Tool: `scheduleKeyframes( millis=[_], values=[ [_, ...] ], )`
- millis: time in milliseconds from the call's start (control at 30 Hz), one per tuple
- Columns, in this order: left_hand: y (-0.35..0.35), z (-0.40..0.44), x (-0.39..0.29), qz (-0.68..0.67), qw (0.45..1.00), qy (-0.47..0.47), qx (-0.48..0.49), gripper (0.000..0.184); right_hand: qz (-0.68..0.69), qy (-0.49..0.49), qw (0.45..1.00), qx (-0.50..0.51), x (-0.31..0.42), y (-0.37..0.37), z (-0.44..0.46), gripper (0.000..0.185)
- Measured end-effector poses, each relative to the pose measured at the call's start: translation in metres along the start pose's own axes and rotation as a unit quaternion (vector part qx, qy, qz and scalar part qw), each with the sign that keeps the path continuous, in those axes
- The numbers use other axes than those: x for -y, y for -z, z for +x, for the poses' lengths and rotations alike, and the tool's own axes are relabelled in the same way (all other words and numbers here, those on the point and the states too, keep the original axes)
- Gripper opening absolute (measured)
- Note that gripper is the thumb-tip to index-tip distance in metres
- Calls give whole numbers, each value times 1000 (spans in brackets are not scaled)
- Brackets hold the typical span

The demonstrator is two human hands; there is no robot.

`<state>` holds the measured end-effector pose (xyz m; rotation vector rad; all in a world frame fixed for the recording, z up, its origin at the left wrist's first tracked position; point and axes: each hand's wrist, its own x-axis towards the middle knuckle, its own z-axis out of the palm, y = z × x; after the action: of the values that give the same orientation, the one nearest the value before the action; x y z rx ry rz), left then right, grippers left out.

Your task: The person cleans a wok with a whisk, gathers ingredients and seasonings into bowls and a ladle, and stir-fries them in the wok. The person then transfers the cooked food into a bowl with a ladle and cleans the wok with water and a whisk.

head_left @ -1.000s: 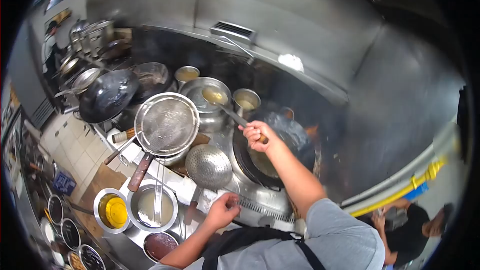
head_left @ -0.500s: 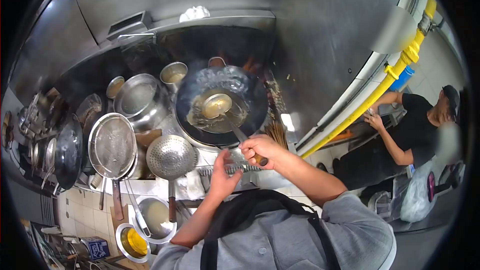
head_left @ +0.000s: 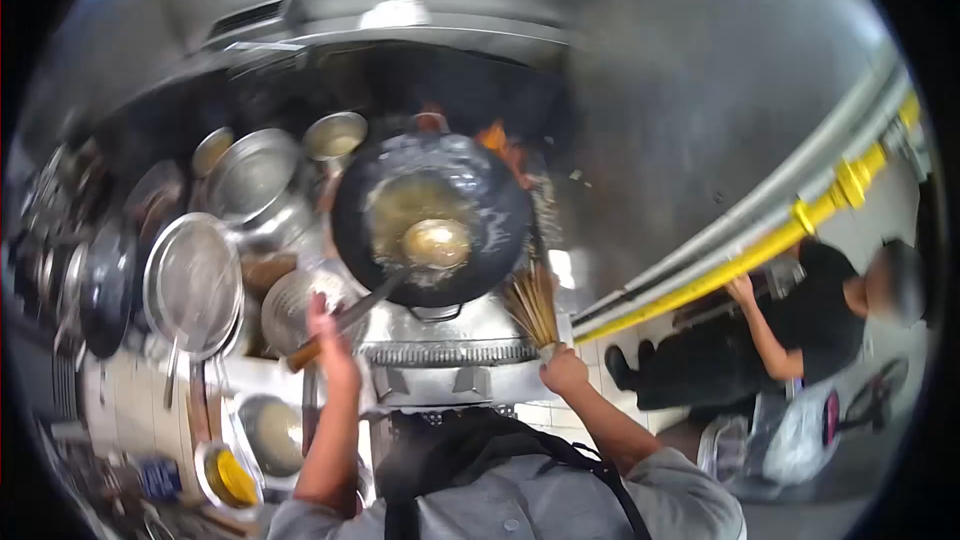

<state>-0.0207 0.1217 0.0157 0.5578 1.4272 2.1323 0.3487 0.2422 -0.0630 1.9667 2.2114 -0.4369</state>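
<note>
My left hand (head_left: 338, 365), blurred, is at the wooden-ended handle of a ladle (head_left: 437, 243) and appears to grip it. The ladle's round bowl sits in the cloudy liquid inside a large black wok (head_left: 498, 225). To the right, my right hand (head_left: 565, 371) is closed around the lower end of a bamboo brush (head_left: 533, 308). The brush's bristles point up beside the wok's lower right rim. Left of the wok, a perforated skimmer (head_left: 287, 315) lies partly behind my left hand.
Orange flames (head_left: 500, 145) show at the wok's upper right. A mesh strainer (head_left: 192, 285) and metal pots (head_left: 253, 177) stand left. A bowl of yellow liquid (head_left: 232, 478) is lower left. Beyond a yellow pipe (head_left: 740, 272), another person (head_left: 800, 315) stands at right.
My right hand has let go of the ladle and moved right to the bamboo brush. My left hand has moved left to the ladle's handle. The view has swung right, bringing the wok to the middle.
</note>
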Motion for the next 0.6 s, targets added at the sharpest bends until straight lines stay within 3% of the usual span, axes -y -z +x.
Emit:
scheduleKeyframes(
  millis=[33, 67, 100, 167, 233, 300, 333, 367, 400, 433, 467, 500, 533, 567, 600],
  values=[
    [17, 19, 10, -1, 1000, -15, -5, 63, 14, -40, 999, -10, 0, 12, -6, 65],
    [26, 25, 3, -52, 999, 8, 10, 63, 145, -69, 982, 96, 7, 45, -15, 62],
    [22, 25, -13, 25, 999, -27, 24, 62, 286, -86, 937, 182, 11, 71, -31, 59],
    [47, 49, 0, -118, 990, 35, 63, 61, 454, -28, 890, 31, 26, 82, -90, 49],
    [31, 53, -19, -102, 991, 3, 85, 58, 575, 57, 815, 34, 54, 120, -81, 40],
    [20, 59, -31, -85, 992, -33, 82, 54, 553, 241, 795, -64, 79, 133, -23, 40],
    [11, 65, -36, -66, 988, -76, 117, 45, 528, 279, 795, -108, 103, 157, -6, 49],
    [6, 71, -43, -42, 981, -119, 147, 36, 404, 286, 842, -215, 121, 151, 30, 56],
    [4, 84, -43, -70, 972, -125, 185, 26, 332, 279, 884, -175, 138, 155, 54, 65],
    [3, 95, -42, -93, 962, -130, 222, 17, 218, 331, 897, -194, 149, 150, 85, 61],
    [-15, 87, -50, -41, 995, -63, 72, 12, 176, 272, 946, 18, 158, 188, 80, 48],
    [-19, 88, -53, 22, 991, -95, 91, 13, -62, 336, 936, 80, 167, 164, 145, 34],
    [-30, 87, -57, -19, 994, -93, 51, 14, -121, 335, 934, 18, 170, 161, 162, 30],
    [-30, 93, -58, -33, 990, -116, 75, 16, -117, 265, 957, 5, 187, 194, 147, 31],
    [-45, 87, -71, -22, 981, -172, 91, 20, -125, 281, 950, -48, 199, 206, 141, 29]
  ],
)
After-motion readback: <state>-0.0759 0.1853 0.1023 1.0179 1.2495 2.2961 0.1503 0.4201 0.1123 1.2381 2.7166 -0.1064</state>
